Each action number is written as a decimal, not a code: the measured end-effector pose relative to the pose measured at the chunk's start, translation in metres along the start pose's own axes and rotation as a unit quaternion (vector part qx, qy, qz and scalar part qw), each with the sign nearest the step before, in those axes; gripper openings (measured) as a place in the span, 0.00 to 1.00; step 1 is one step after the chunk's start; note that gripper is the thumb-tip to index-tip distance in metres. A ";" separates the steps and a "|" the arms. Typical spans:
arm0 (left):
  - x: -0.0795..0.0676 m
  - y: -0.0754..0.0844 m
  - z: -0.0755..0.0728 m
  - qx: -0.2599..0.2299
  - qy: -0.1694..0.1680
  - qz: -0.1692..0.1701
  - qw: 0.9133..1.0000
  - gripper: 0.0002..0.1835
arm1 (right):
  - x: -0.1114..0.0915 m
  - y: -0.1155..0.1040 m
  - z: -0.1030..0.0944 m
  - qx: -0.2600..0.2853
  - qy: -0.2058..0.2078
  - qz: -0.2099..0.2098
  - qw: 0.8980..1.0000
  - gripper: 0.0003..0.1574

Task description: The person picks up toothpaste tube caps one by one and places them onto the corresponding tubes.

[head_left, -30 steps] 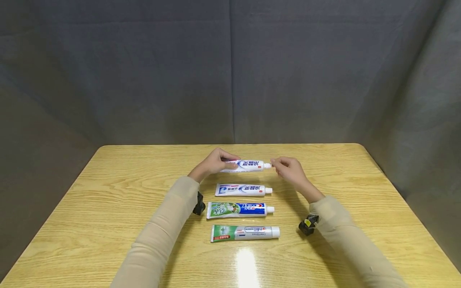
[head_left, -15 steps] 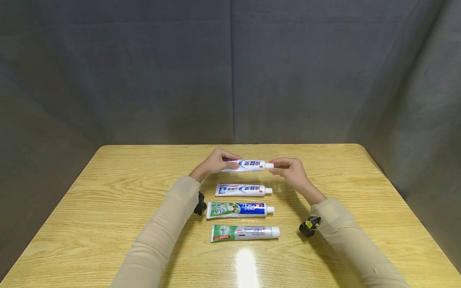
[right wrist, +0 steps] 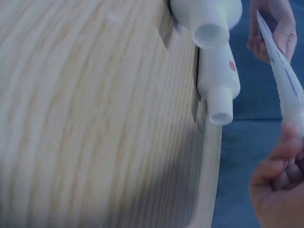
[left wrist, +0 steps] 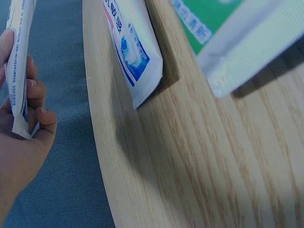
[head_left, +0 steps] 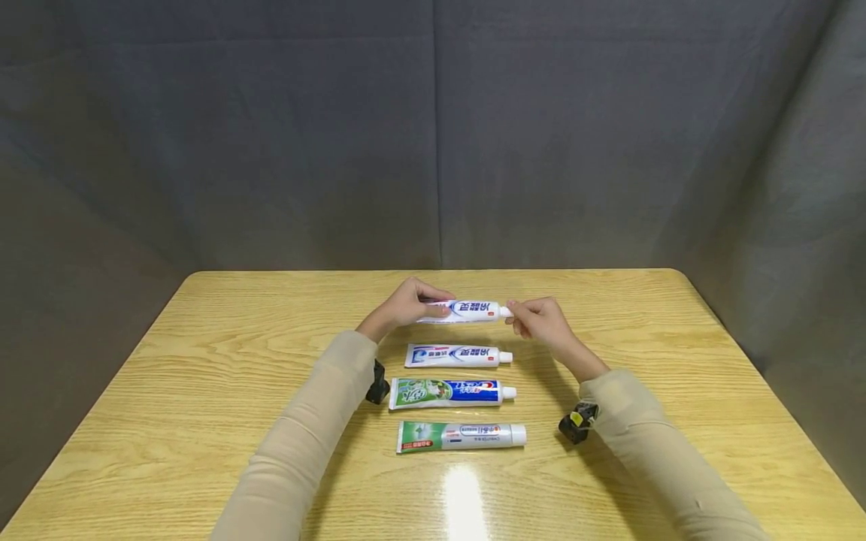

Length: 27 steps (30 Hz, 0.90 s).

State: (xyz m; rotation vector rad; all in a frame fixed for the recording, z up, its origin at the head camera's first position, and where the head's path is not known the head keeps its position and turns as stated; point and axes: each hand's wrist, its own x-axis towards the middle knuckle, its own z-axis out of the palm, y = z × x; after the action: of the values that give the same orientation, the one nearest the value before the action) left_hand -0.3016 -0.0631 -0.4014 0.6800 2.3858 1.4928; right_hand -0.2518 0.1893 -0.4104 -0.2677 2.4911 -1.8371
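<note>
My left hand (head_left: 408, 302) grips a white toothpaste tube (head_left: 476, 311) by its flat end, raised above the far part of the table. The tube lies roughly level, its cap end toward the right. At that end, my right hand (head_left: 543, 323) pinches the small white cap (head_left: 504, 312) with curled fingers. In the left wrist view, the thumb and fingers wrap the tube (left wrist: 20, 71) near its crimped edge. The right wrist view has the right hand's fingers (right wrist: 285, 147) over the cap, which they hide.
On the wooden table (head_left: 203, 391) three more toothpaste tubes lie in a column: a white one (head_left: 455, 356), a green-and-blue one (head_left: 446, 393) and a green-and-silver one (head_left: 463, 437). All their caps point right. A grey curtain (head_left: 433, 150) hangs behind the far edge.
The right fingers straightened around the cap half a second ago and are now curled in, the hand turned at the cap. My left hand and its tube have barely moved.
</note>
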 end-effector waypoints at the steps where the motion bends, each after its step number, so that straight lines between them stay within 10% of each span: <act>1: 0.000 0.001 0.000 0.000 0.000 0.000 1.000 0.15 | 0.000 0.000 0.000 -0.002 0.000 0.005 1.000 0.29; 8: 0.001 0.002 0.002 -0.001 -0.001 0.006 1.000 0.15 | -0.002 0.000 0.000 -0.022 0.004 0.028 0.999 0.36; 27: -0.002 -0.001 -0.001 0.003 -0.007 0.001 1.000 0.16 | -0.008 -0.001 -0.007 -0.018 0.020 -0.044 0.999 0.14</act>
State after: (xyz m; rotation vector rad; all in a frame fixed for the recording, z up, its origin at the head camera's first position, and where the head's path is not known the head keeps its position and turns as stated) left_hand -0.3008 -0.0648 -0.4021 0.6918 2.3804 1.4768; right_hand -0.2451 0.1968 -0.4078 -0.3499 2.5812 -1.8492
